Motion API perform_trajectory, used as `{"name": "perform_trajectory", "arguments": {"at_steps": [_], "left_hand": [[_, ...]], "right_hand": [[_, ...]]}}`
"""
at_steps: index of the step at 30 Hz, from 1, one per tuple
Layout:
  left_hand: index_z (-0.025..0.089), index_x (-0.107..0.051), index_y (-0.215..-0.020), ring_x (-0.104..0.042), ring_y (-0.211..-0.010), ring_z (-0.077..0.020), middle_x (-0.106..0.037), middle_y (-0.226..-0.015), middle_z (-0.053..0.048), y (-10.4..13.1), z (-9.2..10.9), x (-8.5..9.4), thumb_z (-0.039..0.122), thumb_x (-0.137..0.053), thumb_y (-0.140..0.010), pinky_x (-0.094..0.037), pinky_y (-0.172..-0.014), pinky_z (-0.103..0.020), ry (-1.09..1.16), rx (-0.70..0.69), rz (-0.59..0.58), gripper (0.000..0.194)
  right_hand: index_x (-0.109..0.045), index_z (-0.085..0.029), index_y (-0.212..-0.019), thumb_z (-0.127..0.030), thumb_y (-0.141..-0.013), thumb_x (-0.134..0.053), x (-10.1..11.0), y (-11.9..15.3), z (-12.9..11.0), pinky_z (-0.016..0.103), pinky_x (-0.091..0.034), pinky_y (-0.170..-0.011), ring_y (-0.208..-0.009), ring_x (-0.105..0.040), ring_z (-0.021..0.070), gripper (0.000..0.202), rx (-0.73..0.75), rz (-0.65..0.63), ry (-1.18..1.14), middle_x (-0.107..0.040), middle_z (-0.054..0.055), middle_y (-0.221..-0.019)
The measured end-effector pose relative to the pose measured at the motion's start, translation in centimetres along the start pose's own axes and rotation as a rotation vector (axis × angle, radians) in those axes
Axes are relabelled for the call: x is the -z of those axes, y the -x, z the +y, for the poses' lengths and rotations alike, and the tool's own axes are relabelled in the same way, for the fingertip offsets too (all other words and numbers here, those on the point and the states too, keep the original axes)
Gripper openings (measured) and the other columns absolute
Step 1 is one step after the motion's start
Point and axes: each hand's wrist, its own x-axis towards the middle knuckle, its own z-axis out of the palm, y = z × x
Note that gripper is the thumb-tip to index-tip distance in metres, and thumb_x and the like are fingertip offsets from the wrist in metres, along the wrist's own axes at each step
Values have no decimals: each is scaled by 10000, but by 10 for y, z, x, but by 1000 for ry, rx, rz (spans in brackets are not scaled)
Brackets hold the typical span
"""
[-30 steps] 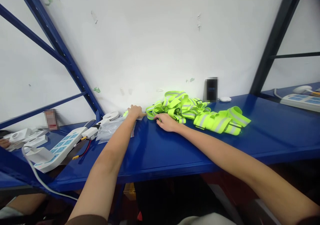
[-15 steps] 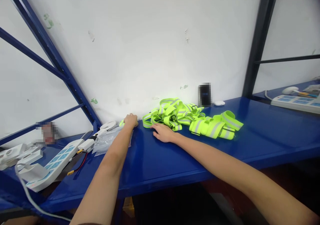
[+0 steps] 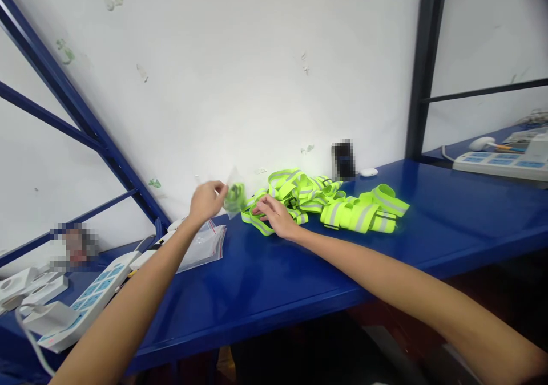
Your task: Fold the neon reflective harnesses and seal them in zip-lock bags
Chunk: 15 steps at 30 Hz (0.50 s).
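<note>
My left hand (image 3: pixel 208 202) pinches a small clear bag (image 3: pixel 235 198) with a rolled neon-yellow strap inside, held up above the blue table near the wall. My right hand (image 3: pixel 276 217) is beside the left end of a tangled heap of neon-yellow reflective straps (image 3: pixel 308 190), its fingers bent and apart; nothing shows in it. To the heap's right lie a flatter bundle of the same straps (image 3: pixel 357 215) and a loose curled end. Flat clear zip bags (image 3: pixel 205 245) lie on the table below my left hand.
A white power strip (image 3: pixel 88 299) with plugs and cables lies at the left on the blue table (image 3: pixel 265 294). A dark blurred object (image 3: pixel 343 159) leans on the wall, beside a small white case (image 3: pixel 368 172). Metal posts rise at both sides.
My left hand has lifted the bagged strap off the table and moved it toward the strap heap, uncovering the flat bags. My right hand has raised its fingers slightly. The view has shifted.
</note>
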Motion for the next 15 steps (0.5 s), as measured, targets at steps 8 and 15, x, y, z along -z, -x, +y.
{"name": "perform_trajectory", "arguments": {"at_steps": [8, 15], "left_hand": [[179, -663, -642, -487, -513, -131, -546, -526, 13, 73, 51, -24, 398, -428, -866, -356, -524, -247, 538, -107, -424, 392], [171, -697, -773, -638, -615, -169, -700, -697, -42, 78, 55, -34, 319, -547, -764, -460, -569, -251, 657, -56, -558, 211]], "right_hand": [[-589, -166, -716, -495, -928, -478, 11, 17, -1, 260, -466, -646, -654, -564, 144, 407, -8, -134, 168, -584, 7, -676], [-598, -164, -749, -288, -924, -454, 24, 31, -9, 265, -466, -706, -728, -596, 153, 258, 16, -205, 341, -655, 25, -763]]}}
